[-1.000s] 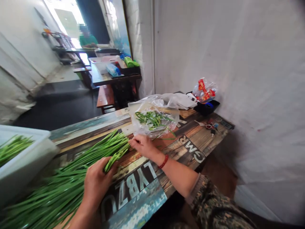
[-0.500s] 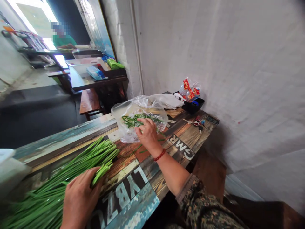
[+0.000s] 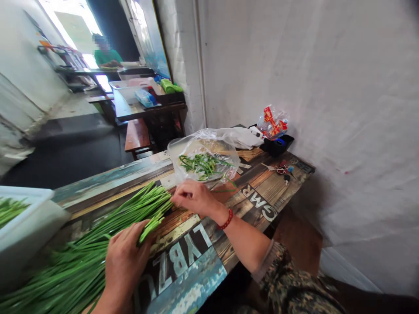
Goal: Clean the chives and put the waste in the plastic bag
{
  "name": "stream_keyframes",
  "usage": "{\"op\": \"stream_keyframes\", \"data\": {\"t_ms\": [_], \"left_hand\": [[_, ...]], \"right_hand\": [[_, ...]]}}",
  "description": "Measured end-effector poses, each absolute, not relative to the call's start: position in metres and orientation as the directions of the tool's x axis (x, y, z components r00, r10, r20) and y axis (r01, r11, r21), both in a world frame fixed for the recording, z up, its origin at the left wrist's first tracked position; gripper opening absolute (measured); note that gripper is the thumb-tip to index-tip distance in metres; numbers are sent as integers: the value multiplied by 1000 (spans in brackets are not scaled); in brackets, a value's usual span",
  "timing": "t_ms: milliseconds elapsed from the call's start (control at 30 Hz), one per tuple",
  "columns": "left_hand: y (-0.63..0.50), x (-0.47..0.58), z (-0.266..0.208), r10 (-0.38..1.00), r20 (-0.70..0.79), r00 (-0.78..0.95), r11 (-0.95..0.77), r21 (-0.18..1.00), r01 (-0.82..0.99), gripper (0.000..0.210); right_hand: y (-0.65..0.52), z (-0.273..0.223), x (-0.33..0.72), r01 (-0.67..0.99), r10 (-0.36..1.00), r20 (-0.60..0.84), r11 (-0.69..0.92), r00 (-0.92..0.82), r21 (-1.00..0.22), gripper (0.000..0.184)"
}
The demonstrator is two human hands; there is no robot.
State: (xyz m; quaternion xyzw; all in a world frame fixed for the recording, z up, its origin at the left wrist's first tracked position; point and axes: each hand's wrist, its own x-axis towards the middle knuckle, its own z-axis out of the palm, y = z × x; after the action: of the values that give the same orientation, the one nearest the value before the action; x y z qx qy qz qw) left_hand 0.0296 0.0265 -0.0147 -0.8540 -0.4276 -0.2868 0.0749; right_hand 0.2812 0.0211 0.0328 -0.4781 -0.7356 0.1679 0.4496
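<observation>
My left hand (image 3: 127, 253) is wrapped round a small bunch of chives (image 3: 152, 226), whose pale cut ends stick out past the thumb. Under and beyond it, a large pile of long green chives (image 3: 127, 209) lies across the table, ends toward the right. My right hand (image 3: 196, 198) is closed in a pinch, its fingertips at the ends of the pile; what they hold, if anything, cannot be made out. Just behind that hand, a clear plastic bag (image 3: 176, 159) lies spread out with green scraps (image 3: 206, 165) on it.
At the left edge stands a white tub (image 3: 32, 226) with greens inside. Keys (image 3: 284, 170) and a black tray (image 3: 277, 145) with a red-printed plastic packet (image 3: 273, 122) are at the table's right end, by the wall. Farther back, a person in green (image 3: 108, 56) sits at another table.
My right hand has come back from above the scraps on the bag to the ends of the chives, its fingers now pinched. The view has turned left, showing more of the tub.
</observation>
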Motion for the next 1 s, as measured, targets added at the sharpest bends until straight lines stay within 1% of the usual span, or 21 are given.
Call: {"op": "stream_keyframes", "data": {"t_ms": [67,100,167,233,300,367,433,500,567,600,667,733,800,900,1000], "left_hand": [[25,31,-14,717,545,436,-598,159,785,25],[23,32,-13,733,539,415,-582,181,793,25],[20,35,-11,761,526,380,-553,220,803,24],[16,37,-8,782,507,363,-538,255,804,23],[13,40,-5,801,489,345,-517,276,810,23],[11,40,-3,811,470,349,-513,284,810,23],[9,40,-2,811,467,351,-515,287,808,23],[8,40,-2,808,476,348,-517,287,807,23],[8,40,-1,800,474,369,-533,279,798,24],[7,41,0,797,463,388,-545,275,792,24],[7,42,1,794,433,427,-566,271,779,23],[7,43,1,795,409,447,-574,271,773,23],[7,43,1,789,417,450,-580,268,769,23],[7,39,0,767,499,403,-575,255,778,23],[6,32,1,733,612,295,-533,248,809,21]], "right_hand": [[14,27,265,448,837,406,542,-368,-711,23],[11,23,257,411,816,360,549,-453,-728,25],[6,13,242,367,788,300,539,-538,-758,28],[4,4,230,333,809,264,480,-525,-811,20],[4,-2,224,272,844,209,378,-494,-885,12],[5,-3,224,238,864,170,312,-474,-920,14],[7,-1,230,270,886,204,335,-417,-903,18],[10,3,237,314,916,259,355,-308,-881,20],[13,7,244,309,940,258,319,-222,-896,20],[14,7,246,299,947,247,301,-206,-905,21],[14,7,246,292,942,239,303,-235,-907,23],[13,5,244,306,917,266,355,-296,-883,26],[12,2,241,339,894,295,407,-336,-848,28],[14,-2,244,391,889,310,431,-335,-813,28],[17,-3,252,461,910,311,408,-275,-788,25]]}}
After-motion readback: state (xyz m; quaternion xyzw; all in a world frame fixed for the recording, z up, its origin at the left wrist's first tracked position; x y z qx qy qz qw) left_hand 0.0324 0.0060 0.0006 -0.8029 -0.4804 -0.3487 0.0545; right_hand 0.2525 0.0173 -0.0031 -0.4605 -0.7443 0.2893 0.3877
